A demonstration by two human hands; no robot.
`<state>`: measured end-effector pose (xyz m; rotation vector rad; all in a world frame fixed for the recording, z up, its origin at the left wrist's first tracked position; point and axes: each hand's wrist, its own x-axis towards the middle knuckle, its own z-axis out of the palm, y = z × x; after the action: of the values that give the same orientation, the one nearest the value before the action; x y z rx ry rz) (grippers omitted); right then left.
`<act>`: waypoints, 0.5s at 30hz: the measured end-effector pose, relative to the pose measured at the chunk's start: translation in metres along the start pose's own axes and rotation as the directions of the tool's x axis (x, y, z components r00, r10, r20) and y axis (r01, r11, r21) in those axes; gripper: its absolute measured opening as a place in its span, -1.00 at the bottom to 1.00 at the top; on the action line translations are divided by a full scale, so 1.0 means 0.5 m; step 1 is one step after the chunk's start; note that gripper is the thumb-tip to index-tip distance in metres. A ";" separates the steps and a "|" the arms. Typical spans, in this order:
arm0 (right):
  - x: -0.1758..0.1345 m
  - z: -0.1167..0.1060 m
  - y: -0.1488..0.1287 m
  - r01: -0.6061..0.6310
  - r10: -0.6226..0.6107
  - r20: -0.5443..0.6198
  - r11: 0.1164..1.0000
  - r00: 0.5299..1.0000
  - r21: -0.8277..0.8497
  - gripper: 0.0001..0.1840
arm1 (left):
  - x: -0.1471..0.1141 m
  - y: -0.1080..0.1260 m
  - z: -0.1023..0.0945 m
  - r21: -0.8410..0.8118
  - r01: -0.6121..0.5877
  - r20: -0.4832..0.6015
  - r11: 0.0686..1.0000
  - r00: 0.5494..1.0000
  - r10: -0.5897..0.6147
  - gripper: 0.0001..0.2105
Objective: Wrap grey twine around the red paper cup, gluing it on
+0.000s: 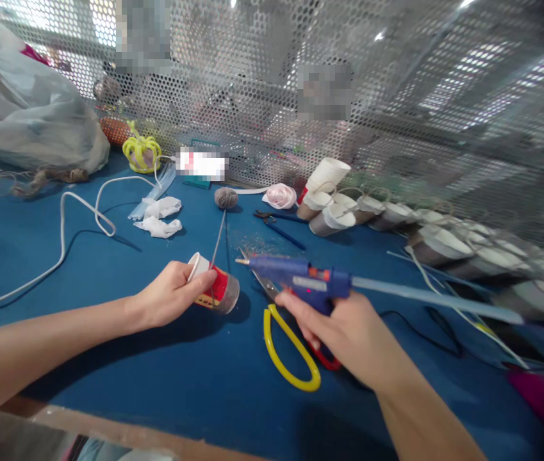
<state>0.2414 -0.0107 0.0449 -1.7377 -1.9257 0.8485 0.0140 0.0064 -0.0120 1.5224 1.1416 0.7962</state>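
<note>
My left hand (pixel 170 291) grips a tilted paper cup (pixel 223 289), red with a greyish-brown yarn-like band at its base. A strand of grey yarn (pixel 218 238) runs from under my thumb to a small yarn ball (pixel 226 198) farther back. In my right hand (pixel 348 330) is a blue glue gun (pixel 281 269), its nozzle pointing left toward the cup but apart from it. A long clear glue stick (pixel 435 299) sticks out of the gun's back. Beneath the gun lie scissors (pixel 291 365) with yellow and red handles, partly hidden by my hand.
Blue-handled pliers (pixel 281 229) and a pink ribbon roll (pixel 280 196) lie behind. Several cups with cord handles (pixel 334 219) line the right back. White crumpled pieces (pixel 159 226), a white cable (pixel 63 224), a yellow crown-shaped thing (pixel 141 153) and a large plastic bag (pixel 36 109) are at left.
</note>
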 end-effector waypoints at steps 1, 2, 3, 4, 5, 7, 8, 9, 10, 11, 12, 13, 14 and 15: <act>0.011 -0.007 0.003 -0.037 0.038 -0.015 0.997 0.999 0.070 -0.73 | 0.000 -0.001 -0.001 -0.008 0.008 -0.007 1.000 1.000 -0.008 -0.60; 0.024 -0.015 0.008 -0.045 0.056 -0.068 0.987 0.996 0.154 -0.75 | -0.001 -0.003 -0.002 -0.019 0.015 -0.012 1.000 1.000 -0.015 -0.60; 0.038 -0.024 0.014 -0.028 0.058 -0.115 0.970 0.992 0.242 -0.78 | -0.001 -0.005 -0.002 -0.031 0.019 -0.014 0.999 1.000 -0.019 -0.60; 0.054 -0.033 0.021 -0.026 0.072 -0.158 0.961 0.985 0.274 -0.79 | -0.001 -0.006 -0.003 -0.042 0.021 -0.015 0.999 1.000 -0.021 -0.60; 0.071 -0.043 0.030 -0.033 0.091 -0.185 0.956 0.978 0.293 -0.81 | -0.001 -0.007 -0.004 -0.051 0.024 -0.014 0.998 1.000 -0.025 -0.60; 0.105 -0.061 0.050 -0.057 0.131 -0.214 0.946 0.968 0.320 -0.84 | -0.002 -0.008 -0.004 -0.062 0.038 -0.005 0.997 0.999 -0.039 -0.58; 0.122 -0.068 0.060 -0.080 0.153 -0.208 0.944 0.966 0.320 -0.84 | -0.002 -0.007 -0.005 -0.065 0.047 -0.002 0.997 0.999 -0.047 -0.57; 0.137 -0.073 0.070 -0.108 0.174 -0.192 0.943 0.966 0.313 -0.81 | -0.002 -0.006 -0.005 -0.068 0.053 0.000 0.996 0.999 -0.053 -0.57; 0.150 -0.075 0.080 -0.138 0.198 -0.174 0.943 0.965 0.304 -0.79 | -0.003 -0.005 -0.005 -0.071 0.055 0.001 0.996 0.998 -0.055 -0.56; 0.162 -0.075 0.089 -0.170 0.222 -0.154 0.941 0.963 0.292 -0.79 | -0.003 -0.003 -0.005 -0.074 0.056 0.001 0.996 0.998 -0.056 -0.56; 0.172 -0.072 0.097 -0.201 0.244 -0.132 0.940 0.961 0.277 -0.78 | -0.003 -0.002 -0.005 -0.080 0.056 -0.001 0.995 0.998 -0.056 -0.56; 0.180 -0.066 0.105 -0.226 0.262 -0.111 0.939 0.959 0.261 -0.76 | -0.003 0.000 -0.006 -0.086 0.058 -0.003 0.995 0.998 -0.059 -0.56; 0.186 -0.058 0.111 -0.248 0.277 -0.092 0.938 0.956 0.243 -0.72 | -0.003 0.001 -0.005 -0.094 0.063 -0.004 0.994 0.998 -0.064 -0.56; 0.191 -0.049 0.117 -0.265 0.288 -0.078 0.938 0.954 0.224 -0.70 | -0.003 0.002 -0.005 -0.104 0.070 -0.003 0.992 0.998 -0.071 -0.56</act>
<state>0.2876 0.0900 0.0141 -1.9068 -1.4817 0.9930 0.0113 0.0057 -0.0105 1.3874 1.1350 0.8010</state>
